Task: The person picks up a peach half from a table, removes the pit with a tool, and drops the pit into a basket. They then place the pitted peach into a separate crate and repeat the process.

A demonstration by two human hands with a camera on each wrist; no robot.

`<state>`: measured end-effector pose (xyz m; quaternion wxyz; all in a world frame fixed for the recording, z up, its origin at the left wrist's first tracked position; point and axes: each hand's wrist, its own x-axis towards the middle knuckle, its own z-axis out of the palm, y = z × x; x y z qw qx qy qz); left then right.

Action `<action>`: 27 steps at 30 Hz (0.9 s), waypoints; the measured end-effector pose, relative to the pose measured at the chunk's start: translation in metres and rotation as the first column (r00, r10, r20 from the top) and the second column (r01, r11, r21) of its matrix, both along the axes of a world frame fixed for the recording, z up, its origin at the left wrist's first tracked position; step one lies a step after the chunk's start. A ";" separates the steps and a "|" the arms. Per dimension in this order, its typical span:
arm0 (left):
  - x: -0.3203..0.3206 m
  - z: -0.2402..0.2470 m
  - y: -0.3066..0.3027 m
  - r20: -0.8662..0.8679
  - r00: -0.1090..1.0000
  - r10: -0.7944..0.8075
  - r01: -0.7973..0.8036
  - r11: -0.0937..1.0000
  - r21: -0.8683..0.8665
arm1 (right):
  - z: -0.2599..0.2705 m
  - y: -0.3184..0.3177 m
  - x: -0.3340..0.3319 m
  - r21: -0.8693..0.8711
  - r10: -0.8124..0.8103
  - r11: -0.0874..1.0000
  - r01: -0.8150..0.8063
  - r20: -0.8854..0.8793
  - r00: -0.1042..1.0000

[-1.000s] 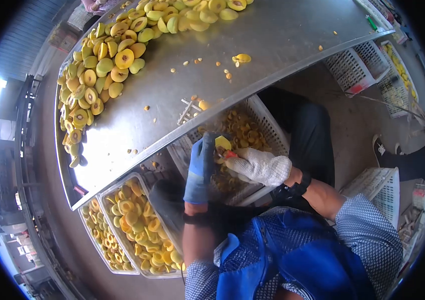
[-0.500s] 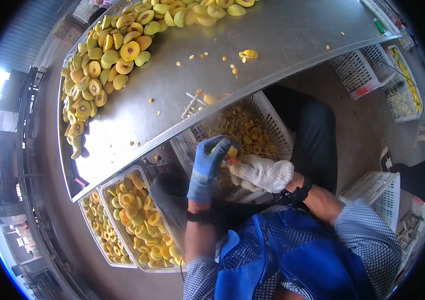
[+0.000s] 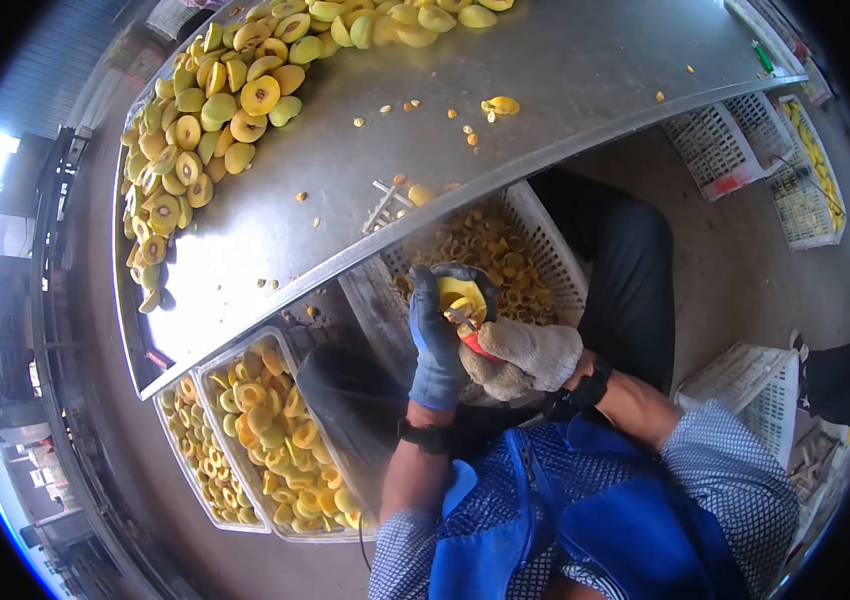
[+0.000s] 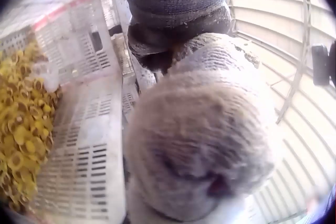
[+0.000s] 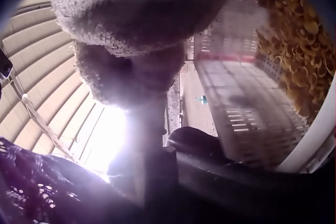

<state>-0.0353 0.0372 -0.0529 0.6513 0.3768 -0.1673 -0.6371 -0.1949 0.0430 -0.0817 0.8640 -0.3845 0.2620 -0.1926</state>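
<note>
In the head view my left hand [image 3: 434,345], in a blue glove with dark fingers, cups a yellow fruit half [image 3: 458,288], its hollow side facing up. My right hand [image 3: 535,355], in a whitish knitted glove, grips a small red-handled pitting tool [image 3: 477,342]. The tool's curved metal end overlaps the fruit's hollow. Both hands are close together over a white crate [image 3: 545,250] of brownish-yellow scraps. The left wrist view shows the whitish glove [image 4: 199,129] against the blue one, hiding the fruit. From the right wrist, the same whitish glove [image 5: 136,19] hides the tool.
A metal table [image 3: 545,80] bears a heap of fruit halves [image 3: 205,120] at its far left and several scattered pits. Its front edge runs just beyond the hands. Two crates of yellow fruit pieces [image 3: 270,410] stand at left; more white crates [image 3: 715,150] stand at right.
My left hand has moved slightly right and turned, bringing the fruit's hollow side into view. The right hand has rotated, so the tool's red handle and metal end show more.
</note>
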 end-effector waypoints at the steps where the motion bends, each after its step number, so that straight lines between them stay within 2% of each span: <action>1: 0.002 -0.001 0.002 0.018 1.000 0.014 -0.015 0.999 0.029 | -0.002 -0.001 -0.001 -0.048 -0.006 0.999 0.005 -0.020 1.000; 3: 0.016 0.009 0.006 0.282 0.949 0.137 -0.144 0.990 0.005 | 0.004 -0.005 -0.004 0.016 -0.011 1.000 0.011 -0.021 1.000; 4: 0.030 0.019 0.012 0.411 0.888 0.209 -0.221 0.975 -0.017 | 0.012 -0.008 -0.005 0.042 -0.004 0.999 0.005 -0.026 1.000; 5: 0.057 0.041 0.026 0.553 0.828 0.093 -0.106 0.994 -0.009 | 0.026 -0.018 -0.007 0.051 0.029 0.998 -0.028 -0.037 0.999; 6: 0.079 0.060 0.042 0.632 0.767 0.112 -0.144 0.990 -0.001 | 0.029 -0.023 -0.001 0.166 0.017 0.986 -0.006 -0.061 0.998; 7: 0.106 0.068 0.059 0.740 0.658 0.136 -0.145 0.988 -0.053 | 0.033 -0.029 0.004 0.279 -0.001 0.960 0.025 -0.088 0.996; 8: 0.136 0.068 0.080 0.897 0.431 0.100 -0.218 0.976 -0.005 | 0.030 -0.028 0.009 0.343 -0.029 0.936 0.081 -0.154 0.988; 9: 0.160 0.076 0.101 0.967 0.252 -0.037 -0.270 0.957 0.107 | 0.028 -0.029 0.015 0.402 -0.058 0.904 0.145 -0.221 0.974; 10: 0.181 0.083 0.120 0.977 0.086 -0.194 -0.333 0.919 0.212 | 0.027 -0.027 0.017 0.321 -0.056 0.936 0.146 -0.272 0.961; 12: 0.226 0.071 0.158 0.901 -0.209 -0.381 -0.496 0.835 0.239 | 0.024 -0.020 0.024 0.136 0.001 0.989 0.053 -0.368 0.930; 13: 0.252 0.057 0.174 0.844 -0.196 -0.500 -0.633 0.722 0.280 | 0.017 -0.019 0.028 0.134 0.041 0.991 0.012 -0.388 0.921; 14: 0.272 0.041 0.187 0.867 -0.182 -0.463 -0.689 0.689 0.224 | 0.012 -0.017 0.030 0.131 0.076 0.991 -0.024 -0.414 0.907; 16: 0.332 -0.012 0.215 0.807 -0.203 -0.555 -0.759 0.610 0.228 | 0.008 -0.014 0.034 0.124 0.078 0.992 -0.024 -0.452 0.888; 18: 0.358 -0.048 0.211 0.819 -0.246 -0.519 -0.754 0.634 0.175 | 0.004 -0.012 0.040 0.111 0.059 0.994 -0.004 -0.503 0.862; 19: 0.366 -0.071 0.206 0.784 -0.302 -0.543 -0.744 0.648 0.162 | 0.001 -0.011 0.042 0.106 0.049 0.994 0.010 -0.534 0.844; 20: 0.349 -0.071 0.194 0.797 -0.306 -0.521 -0.697 0.693 0.185 | -0.002 -0.011 0.046 0.099 0.042 0.995 0.017 -0.563 0.825; 21: 0.338 -0.079 0.190 0.751 -0.308 -0.585 -0.720 0.659 0.219 | -0.003 -0.009 0.048 0.085 0.045 0.996 0.005 -0.577 0.815; 22: 0.322 -0.067 0.186 0.721 -0.289 -0.630 -0.743 0.622 0.246 | -0.003 -0.007 0.051 0.095 0.057 0.995 -0.001 -0.590 0.805; 24: 0.328 -0.075 0.201 0.781 -0.220 -0.585 -0.798 0.568 0.200 | -0.005 -0.005 0.058 0.107 0.059 0.994 0.009 -0.608 0.792; 27: 0.360 -0.078 0.214 0.835 -0.175 -0.521 -0.735 0.633 0.241 | -0.015 -0.001 0.071 0.075 0.098 0.995 -0.065 -0.668 0.737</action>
